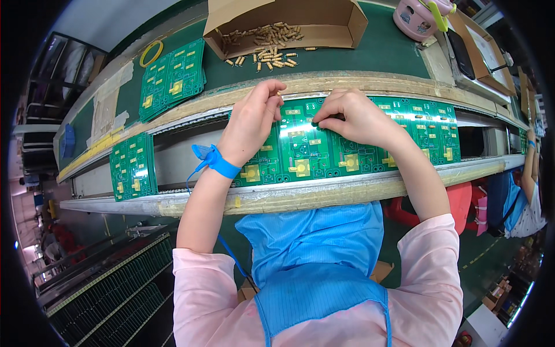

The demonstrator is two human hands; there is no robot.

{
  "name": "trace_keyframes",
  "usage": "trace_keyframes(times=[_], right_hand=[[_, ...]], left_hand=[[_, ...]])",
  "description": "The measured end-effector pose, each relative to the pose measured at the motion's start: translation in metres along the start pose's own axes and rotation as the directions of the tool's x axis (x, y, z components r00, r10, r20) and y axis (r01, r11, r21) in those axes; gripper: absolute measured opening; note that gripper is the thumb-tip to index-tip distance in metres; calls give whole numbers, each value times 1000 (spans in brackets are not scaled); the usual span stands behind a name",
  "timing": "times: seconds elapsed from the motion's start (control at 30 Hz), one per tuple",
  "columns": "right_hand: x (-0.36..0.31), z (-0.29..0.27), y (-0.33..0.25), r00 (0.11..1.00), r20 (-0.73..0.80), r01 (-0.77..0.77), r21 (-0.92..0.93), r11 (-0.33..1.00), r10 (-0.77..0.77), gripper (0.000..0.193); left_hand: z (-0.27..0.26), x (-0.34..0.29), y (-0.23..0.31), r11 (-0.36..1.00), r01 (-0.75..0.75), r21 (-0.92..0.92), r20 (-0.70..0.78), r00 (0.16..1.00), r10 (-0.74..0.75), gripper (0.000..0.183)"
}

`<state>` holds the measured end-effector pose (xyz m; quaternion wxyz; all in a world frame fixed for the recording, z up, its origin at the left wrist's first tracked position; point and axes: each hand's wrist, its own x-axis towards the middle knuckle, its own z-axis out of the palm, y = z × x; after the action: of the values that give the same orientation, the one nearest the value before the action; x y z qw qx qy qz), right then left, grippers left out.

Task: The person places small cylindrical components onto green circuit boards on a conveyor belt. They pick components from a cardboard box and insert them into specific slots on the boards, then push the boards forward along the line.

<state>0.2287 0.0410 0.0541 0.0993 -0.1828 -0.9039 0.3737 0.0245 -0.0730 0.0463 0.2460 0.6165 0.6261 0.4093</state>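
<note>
Both hands are over a green circuit board panel [300, 151] that lies across the rails in front of me. My left hand [250, 124] hovers at the panel's left part, fingers curled together, with a bit of a small tan component [279, 93] showing at the fingertips. Thumb and fingers of my right hand [355, 118] are pinched together low over the panel's upper middle; whatever they hold is hidden. On the panel's right part, several small tan components [430, 126] sit on the board. A blue wrist strap [217, 162] circles my left wrist.
Beyond the rail, a cardboard box [332, 36] lies with many tan cylindrical components [274, 56] spilling out. Stacked green boards [173, 78] and a yellow tape roll [151, 53] are at far left. Another board [133, 168] rests on the rails. A pink container [417, 18] stands far right.
</note>
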Motion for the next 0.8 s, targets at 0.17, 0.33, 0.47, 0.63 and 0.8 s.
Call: trace_keyframes(times=[0.17, 0.33, 0.47, 0.63, 0.8], right_hand=[[-1, 1, 0, 998, -15, 56, -14, 998, -56, 15], [-2, 4, 1, 998, -20, 66, -20, 998, -66, 13], [-1, 3, -2, 992, -11, 122, -69, 990, -123, 14], [-2, 8, -6, 991, -14, 129, -117, 985, -131, 10], [-1, 10, -9, 994, -21, 102, -141, 985, -106, 6]], left_hand=[[-1, 1, -7, 980, -126, 153, 14, 992, 125, 16], [-4, 1, -4, 957, -193, 215, 38, 981, 189, 15], [-4, 4, -5, 910, -320, 264, 27, 946, 324, 16], [-5, 3, -6, 949, -246, 198, 74, 969, 236, 17], [-2, 3, -4, 966, -242, 93, 27, 970, 241, 15]])
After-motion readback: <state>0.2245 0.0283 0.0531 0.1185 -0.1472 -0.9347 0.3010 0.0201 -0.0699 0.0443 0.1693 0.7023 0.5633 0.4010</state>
